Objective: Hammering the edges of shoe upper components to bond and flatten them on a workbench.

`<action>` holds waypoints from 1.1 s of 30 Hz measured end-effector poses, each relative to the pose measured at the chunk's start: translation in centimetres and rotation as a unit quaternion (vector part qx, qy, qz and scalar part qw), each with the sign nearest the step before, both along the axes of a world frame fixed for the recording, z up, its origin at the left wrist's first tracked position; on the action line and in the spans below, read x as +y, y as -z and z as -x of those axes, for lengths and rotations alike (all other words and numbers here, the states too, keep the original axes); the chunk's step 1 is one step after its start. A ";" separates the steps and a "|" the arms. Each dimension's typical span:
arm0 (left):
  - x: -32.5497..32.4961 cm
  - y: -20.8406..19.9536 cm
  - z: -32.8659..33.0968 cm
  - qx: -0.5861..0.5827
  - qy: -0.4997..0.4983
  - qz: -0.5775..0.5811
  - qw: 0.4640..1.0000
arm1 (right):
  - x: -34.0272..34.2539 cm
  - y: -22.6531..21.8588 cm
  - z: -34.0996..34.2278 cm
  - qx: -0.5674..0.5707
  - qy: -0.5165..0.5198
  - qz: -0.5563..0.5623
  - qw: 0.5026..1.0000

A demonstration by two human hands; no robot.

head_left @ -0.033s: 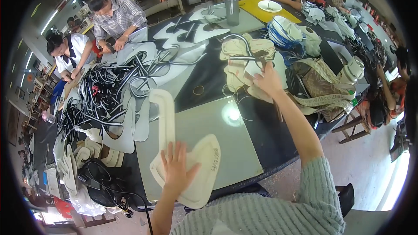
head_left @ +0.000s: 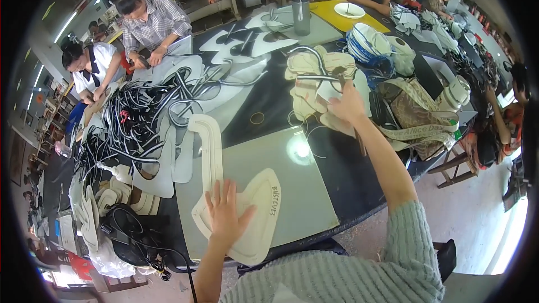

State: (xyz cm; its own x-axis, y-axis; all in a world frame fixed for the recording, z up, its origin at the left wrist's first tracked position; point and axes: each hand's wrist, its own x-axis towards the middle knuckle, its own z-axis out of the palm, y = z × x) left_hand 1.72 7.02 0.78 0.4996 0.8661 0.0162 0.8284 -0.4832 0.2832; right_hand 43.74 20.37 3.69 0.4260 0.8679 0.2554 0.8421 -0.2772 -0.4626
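Note:
My left hand [head_left: 225,216] lies flat with fingers spread on a cream, hook-shaped pattern piece [head_left: 259,204], marked with dark handwriting. That piece rests on a grey-green board [head_left: 300,202] and overhangs its near edge. Farther off to the right, my right hand [head_left: 349,105] is closed over a heap of cream cut pieces [head_left: 306,103]. It grips a tool with a long brown handle [head_left: 360,144], which sticks out below the wrist; the tool's working end is mostly hidden. A black-and-white striped strip [head_left: 317,77] lies over the heap beside these fingers.
At left, black-and-white strips [head_left: 135,112] lie tangled beside a white bottle [head_left: 119,172] and black cables [head_left: 126,221]. A grey bottle [head_left: 301,14] stands at the back. Patterned bag [head_left: 418,115] and white jar [head_left: 453,90] sit at right. Several people work around the table.
The hook-shaped piece has shifted slightly left and turned a little under my left hand. My right hand stays at the heap.

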 end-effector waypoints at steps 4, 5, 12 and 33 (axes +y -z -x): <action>2.5 0.3 -0.9 -0.008 -0.090 -0.031 0.995 | 1.0 2.2 0.5 -0.118 -0.020 0.052 0.992; 2.8 0.5 -1.1 -0.002 -0.098 -0.029 0.995 | 1.6 2.3 -0.1 -0.120 -0.021 0.050 0.991; 2.8 0.5 -1.1 -0.038 -0.097 -0.058 0.993 | 3.5 -0.5 -1.4 -0.114 -0.060 0.057 0.990; -2.1 -3.8 -2.7 -0.689 -0.100 0.169 0.697 | -12.7 -7.6 21.0 0.355 -0.464 0.024 0.811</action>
State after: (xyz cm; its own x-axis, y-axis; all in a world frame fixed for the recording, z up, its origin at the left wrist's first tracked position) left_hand 4.41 4.90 4.56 0.0804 0.9870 0.1394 -0.3031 -0.1090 0.9467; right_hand 22.72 7.63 11.31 -0.3908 0.9009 0.1888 0.2248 0.2923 -0.9295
